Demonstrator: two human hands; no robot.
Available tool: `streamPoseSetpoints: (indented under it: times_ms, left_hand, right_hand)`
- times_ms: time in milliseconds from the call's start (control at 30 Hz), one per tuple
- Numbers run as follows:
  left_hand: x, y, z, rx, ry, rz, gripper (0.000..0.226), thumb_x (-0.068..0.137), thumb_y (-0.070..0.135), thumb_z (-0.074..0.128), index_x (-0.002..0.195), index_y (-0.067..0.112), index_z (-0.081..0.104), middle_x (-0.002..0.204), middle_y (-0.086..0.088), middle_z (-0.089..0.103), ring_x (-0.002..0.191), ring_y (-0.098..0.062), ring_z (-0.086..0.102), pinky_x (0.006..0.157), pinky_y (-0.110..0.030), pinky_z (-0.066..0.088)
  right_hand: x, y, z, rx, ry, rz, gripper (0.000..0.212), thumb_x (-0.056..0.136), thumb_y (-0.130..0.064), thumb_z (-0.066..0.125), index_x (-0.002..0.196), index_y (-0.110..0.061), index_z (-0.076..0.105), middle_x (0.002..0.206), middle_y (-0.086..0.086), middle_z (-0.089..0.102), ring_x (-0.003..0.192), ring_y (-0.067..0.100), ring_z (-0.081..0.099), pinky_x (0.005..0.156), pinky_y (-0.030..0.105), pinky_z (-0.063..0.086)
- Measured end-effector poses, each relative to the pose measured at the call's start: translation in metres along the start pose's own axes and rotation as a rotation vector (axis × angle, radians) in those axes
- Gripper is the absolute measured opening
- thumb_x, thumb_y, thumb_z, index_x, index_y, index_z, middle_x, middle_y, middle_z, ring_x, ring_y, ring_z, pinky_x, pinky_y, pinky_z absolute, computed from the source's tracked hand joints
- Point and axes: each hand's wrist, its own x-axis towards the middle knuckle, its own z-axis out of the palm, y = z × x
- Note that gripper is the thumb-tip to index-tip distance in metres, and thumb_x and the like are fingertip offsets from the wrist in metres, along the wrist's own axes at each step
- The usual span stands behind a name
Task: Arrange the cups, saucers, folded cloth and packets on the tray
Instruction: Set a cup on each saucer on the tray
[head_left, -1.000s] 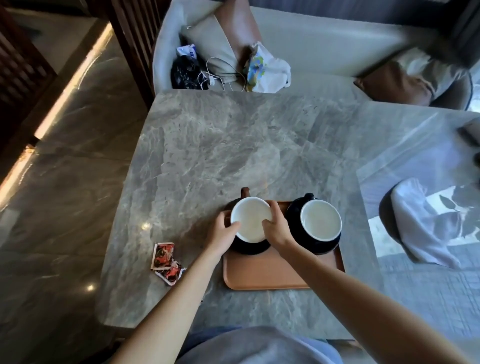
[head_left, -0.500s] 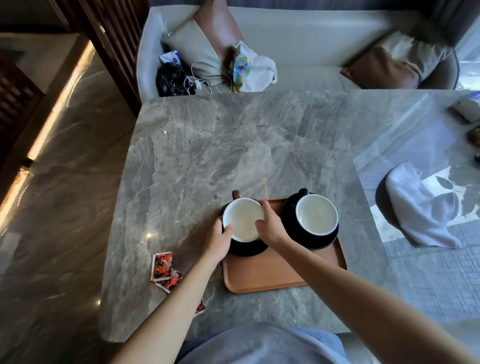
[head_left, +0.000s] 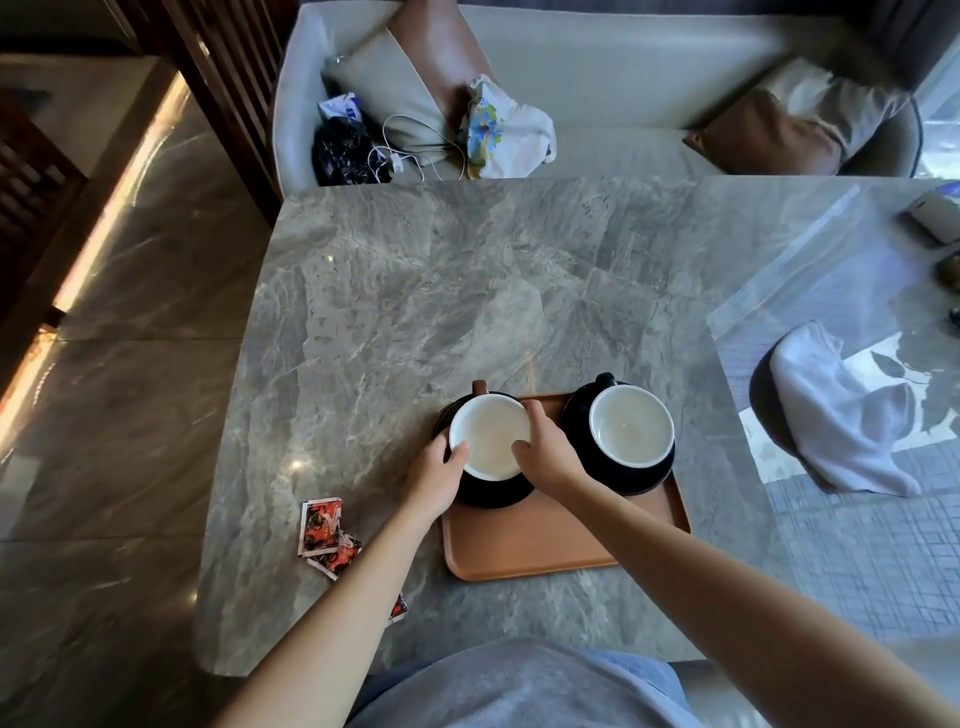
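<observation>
A brown tray (head_left: 545, 540) lies on the grey marble table (head_left: 441, 291). Two white-lined cups stand at its far end, each on a dark saucer. My left hand (head_left: 434, 478) and my right hand (head_left: 545, 452) both grip the left cup (head_left: 491, 434), which has a brown handle at its far side. Its saucer (head_left: 493, 491) overhangs the tray's left edge. The right cup (head_left: 631, 426) rests untouched on its saucer (head_left: 644, 475). Red packets (head_left: 324, 535) lie on the table left of the tray, partly under my left forearm. A crumpled white cloth (head_left: 841, 431) lies to the right.
Beyond the table's far edge runs a sofa (head_left: 623, 78) with cushions, a black bag (head_left: 345, 150), cables and a white bag. A white box (head_left: 935, 215) sits at the far right of the table. Polished floor lies to the left.
Both hands have kept their hold on the left cup, shifting slightly around its rim. The camera view has tilted a little; the tray and right cup stay in place.
</observation>
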Motion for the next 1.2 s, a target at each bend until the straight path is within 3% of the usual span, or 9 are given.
streamPoseSetpoints:
  times_ms: [300, 433, 933, 1200]
  left_hand:
    - [0.0023, 0.0005, -0.0014, -0.050, -0.051, -0.022, 0.019, 0.095, 0.024, 0.046, 0.111, 0.023, 0.057, 0.104, 0.002, 0.062, 0.099, -0.016, 0.055, 0.093, -0.038, 0.045]
    - [0.0027, 0.0007, -0.0011, -0.030, -0.059, -0.036, 0.029, 0.095, 0.024, 0.045, 0.121, 0.017, 0.055, 0.111, -0.001, 0.062, 0.103, -0.017, 0.055, 0.093, -0.036, 0.044]
    - [0.0048, 0.0021, 0.0044, -0.016, -0.018, -0.049, 0.035, 0.096, 0.025, 0.041, 0.127, 0.011, 0.051, 0.123, -0.009, 0.059, 0.115, -0.024, 0.053, 0.100, -0.037, 0.040]
    - [0.0056, 0.0016, 0.0055, -0.043, -0.010, -0.066, 0.031, 0.096, 0.026, 0.040, 0.121, 0.012, 0.052, 0.114, -0.003, 0.057, 0.107, -0.019, 0.051, 0.089, -0.030, 0.038]
  right_hand:
    - [0.0052, 0.0032, 0.0000, -0.010, -0.046, 0.036, 0.039, 0.079, -0.013, 0.050, 0.116, -0.016, 0.038, 0.096, 0.001, 0.054, 0.083, 0.023, 0.054, 0.069, 0.034, 0.045]
    - [0.0026, 0.0066, 0.0013, 0.006, -0.042, 0.043, 0.039, 0.079, -0.014, 0.051, 0.116, -0.016, 0.038, 0.094, 0.001, 0.054, 0.081, 0.023, 0.056, 0.067, 0.035, 0.046]
    - [-0.0017, 0.0084, 0.0021, 0.108, -0.013, 0.050, 0.036, 0.078, -0.016, 0.053, 0.110, -0.017, 0.038, 0.097, 0.000, 0.055, 0.087, 0.023, 0.058, 0.068, 0.034, 0.046]
    - [-0.0045, 0.0060, 0.0005, 0.160, -0.003, 0.039, 0.039, 0.080, -0.013, 0.051, 0.117, -0.014, 0.040, 0.101, 0.001, 0.056, 0.089, 0.022, 0.056, 0.072, 0.034, 0.045]
